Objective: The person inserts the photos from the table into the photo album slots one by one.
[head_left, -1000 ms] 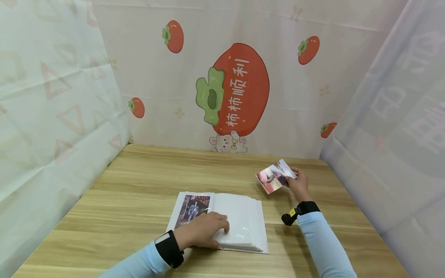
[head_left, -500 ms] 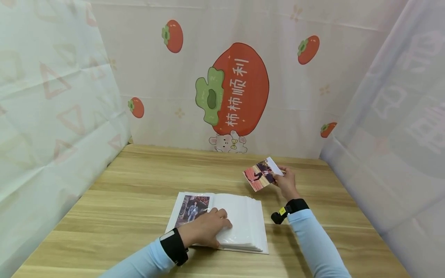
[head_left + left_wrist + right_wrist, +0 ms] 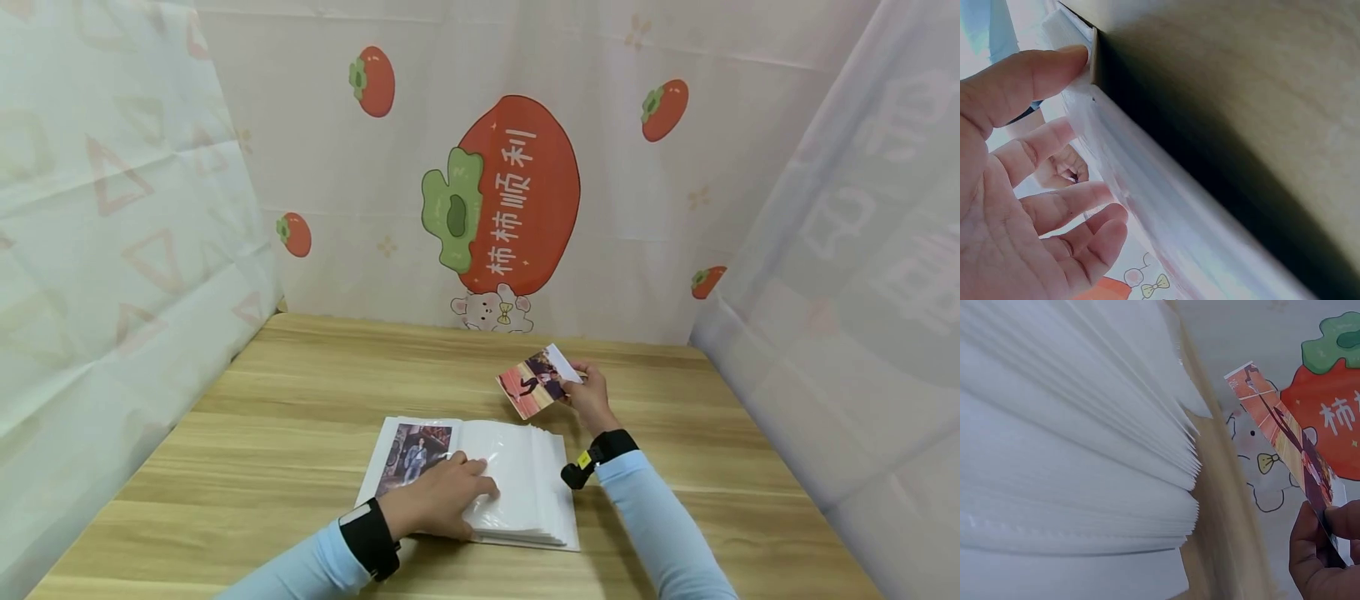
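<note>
A photo album (image 3: 513, 467) lies spread out on the wooden table, with a photo of a standing figure (image 3: 411, 454) in its left page. Its right page is a blank white sleeve. My left hand (image 3: 441, 498) rests across the middle of the album, fingers spread over the right page. In the left wrist view its thumb (image 3: 1054, 72) touches the album's near edge. My right hand (image 3: 592, 400) pinches a loose photo (image 3: 527, 386) by its white-bordered right end, above the table beyond the album. The right wrist view shows that photo tilted, seen nearly edge-on.
The table (image 3: 300, 400) reaches back to a cloth backdrop (image 3: 622, 250) printed with persimmons. Cloth walls close off the left and right sides. Many stacked sleeve pages (image 3: 1085, 456) show their edges in the right wrist view.
My right hand has carried the loose photo leftward, closer to the album's far edge, and the photo's picture now faces up more clearly. My left hand has shifted only slightly on the page.
</note>
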The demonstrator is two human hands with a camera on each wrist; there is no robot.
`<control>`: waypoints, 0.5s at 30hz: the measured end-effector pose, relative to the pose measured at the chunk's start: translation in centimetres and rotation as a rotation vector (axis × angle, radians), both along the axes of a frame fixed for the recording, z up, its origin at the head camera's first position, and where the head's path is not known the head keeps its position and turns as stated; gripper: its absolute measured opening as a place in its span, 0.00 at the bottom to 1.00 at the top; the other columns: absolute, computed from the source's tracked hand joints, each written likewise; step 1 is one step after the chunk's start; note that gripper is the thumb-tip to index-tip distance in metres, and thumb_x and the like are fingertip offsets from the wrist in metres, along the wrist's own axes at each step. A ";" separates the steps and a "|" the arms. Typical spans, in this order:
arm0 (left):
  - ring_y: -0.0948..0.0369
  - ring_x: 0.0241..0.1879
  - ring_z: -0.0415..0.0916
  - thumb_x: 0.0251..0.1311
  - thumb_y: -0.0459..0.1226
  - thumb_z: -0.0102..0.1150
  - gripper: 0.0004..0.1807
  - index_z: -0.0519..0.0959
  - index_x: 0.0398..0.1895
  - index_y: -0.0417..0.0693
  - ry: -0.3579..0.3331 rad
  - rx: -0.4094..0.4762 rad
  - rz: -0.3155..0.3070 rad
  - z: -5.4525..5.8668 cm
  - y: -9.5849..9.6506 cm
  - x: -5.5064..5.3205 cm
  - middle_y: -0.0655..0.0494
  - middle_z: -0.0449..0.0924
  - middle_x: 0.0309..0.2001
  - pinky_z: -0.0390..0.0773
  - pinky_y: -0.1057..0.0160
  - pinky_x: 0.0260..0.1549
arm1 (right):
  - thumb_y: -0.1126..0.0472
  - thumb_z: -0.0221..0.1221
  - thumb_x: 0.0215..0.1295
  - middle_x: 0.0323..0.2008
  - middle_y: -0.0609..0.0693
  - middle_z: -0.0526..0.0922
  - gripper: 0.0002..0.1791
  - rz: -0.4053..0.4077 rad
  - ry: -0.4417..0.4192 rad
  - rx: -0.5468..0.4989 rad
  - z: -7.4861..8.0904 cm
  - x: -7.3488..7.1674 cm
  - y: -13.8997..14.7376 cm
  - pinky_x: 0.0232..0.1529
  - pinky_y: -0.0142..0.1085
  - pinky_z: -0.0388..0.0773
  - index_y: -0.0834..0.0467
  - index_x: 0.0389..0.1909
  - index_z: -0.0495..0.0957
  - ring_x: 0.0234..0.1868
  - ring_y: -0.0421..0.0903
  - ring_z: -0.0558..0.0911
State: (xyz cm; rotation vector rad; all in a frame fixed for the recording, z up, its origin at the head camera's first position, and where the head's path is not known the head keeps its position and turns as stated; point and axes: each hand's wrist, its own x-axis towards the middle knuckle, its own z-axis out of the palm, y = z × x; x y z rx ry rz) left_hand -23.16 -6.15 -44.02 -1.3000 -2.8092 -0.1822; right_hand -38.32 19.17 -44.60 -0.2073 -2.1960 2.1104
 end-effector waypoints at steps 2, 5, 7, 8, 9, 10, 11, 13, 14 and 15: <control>0.62 0.36 0.64 0.36 0.52 0.73 0.28 0.79 0.45 0.59 -0.001 0.005 0.000 0.0 0.0 0.0 0.61 0.71 0.42 0.66 0.68 0.35 | 0.77 0.50 0.61 0.45 0.62 0.71 0.23 -0.003 -0.020 0.006 -0.1 -0.1 -0.5 0.31 0.36 0.75 0.64 0.58 0.63 0.35 0.48 0.76; 0.62 0.36 0.63 0.37 0.51 0.73 0.28 0.79 0.46 0.59 -0.010 0.016 -0.001 0.2 -0.1 0.2 0.62 0.71 0.42 0.66 0.68 0.35 | 0.77 0.50 0.61 0.46 0.62 0.70 0.23 0.000 -0.041 0.021 -0.3 -0.3 -1.1 0.33 0.39 0.74 0.63 0.58 0.63 0.36 0.50 0.75; 0.62 0.37 0.64 0.37 0.51 0.73 0.27 0.79 0.46 0.58 -0.010 0.018 -0.004 0.3 -0.1 0.3 0.61 0.71 0.43 0.67 0.67 0.35 | 0.76 0.50 0.61 0.46 0.62 0.70 0.23 0.001 -0.043 0.036 -0.4 -0.3 -1.4 0.35 0.41 0.74 0.62 0.58 0.63 0.36 0.49 0.74; 0.62 0.37 0.64 0.38 0.51 0.73 0.27 0.79 0.46 0.58 -0.009 0.018 -0.004 0.4 -0.1 0.3 0.61 0.71 0.43 0.67 0.67 0.36 | 0.77 0.51 0.61 0.45 0.62 0.70 0.23 0.003 -0.033 0.041 -0.5 -0.3 -1.6 0.35 0.43 0.74 0.63 0.57 0.63 0.36 0.50 0.75; 0.62 0.37 0.64 0.38 0.51 0.73 0.27 0.79 0.46 0.58 -0.008 0.017 -0.003 0.4 -0.1 0.3 0.61 0.71 0.44 0.67 0.67 0.36 | 0.77 0.51 0.61 0.45 0.63 0.71 0.23 0.005 -0.023 0.041 -0.6 -0.3 -1.7 0.35 0.44 0.74 0.63 0.57 0.63 0.36 0.50 0.75; 0.62 0.38 0.64 0.38 0.51 0.73 0.27 0.79 0.46 0.58 -0.004 0.016 -0.003 0.4 -0.2 0.4 0.60 0.71 0.44 0.68 0.67 0.36 | 0.77 0.51 0.60 0.45 0.63 0.71 0.23 0.005 -0.012 0.037 -0.7 -0.3 -1.8 0.35 0.45 0.74 0.64 0.57 0.63 0.35 0.50 0.75; 0.61 0.38 0.64 0.38 0.51 0.73 0.27 0.79 0.45 0.58 0.000 0.015 -0.004 0.5 -0.2 0.4 0.60 0.71 0.44 0.68 0.67 0.36 | 0.77 0.51 0.60 0.45 0.64 0.71 0.23 0.008 0.002 0.036 -0.8 -0.3 -1.9 0.35 0.45 0.73 0.64 0.57 0.63 0.35 0.51 0.75; 0.61 0.38 0.65 0.37 0.50 0.73 0.27 0.79 0.45 0.58 0.005 0.013 -0.005 0.5 -0.2 0.4 0.59 0.72 0.45 0.68 0.67 0.36 | 0.78 0.51 0.59 0.44 0.64 0.71 0.23 0.014 0.022 0.031 -1.0 -0.2 -2.1 0.35 0.45 0.73 0.65 0.55 0.63 0.36 0.51 0.75; 0.61 0.38 0.65 0.37 0.50 0.73 0.27 0.80 0.45 0.58 0.008 0.012 -0.005 0.5 -0.2 0.5 0.59 0.72 0.45 0.68 0.67 0.37 | 0.78 0.51 0.59 0.44 0.64 0.71 0.22 0.018 0.029 0.026 -1.1 -0.2 -2.2 0.35 0.44 0.73 0.65 0.55 0.63 0.36 0.52 0.75; 0.61 0.38 0.65 0.37 0.50 0.73 0.27 0.80 0.45 0.58 0.008 0.011 -0.005 0.5 -0.2 0.5 0.58 0.72 0.46 0.68 0.67 0.37 | 0.79 0.51 0.59 0.44 0.64 0.71 0.22 0.022 0.035 0.018 -1.2 -0.2 -2.4 0.35 0.43 0.73 0.65 0.54 0.63 0.36 0.51 0.74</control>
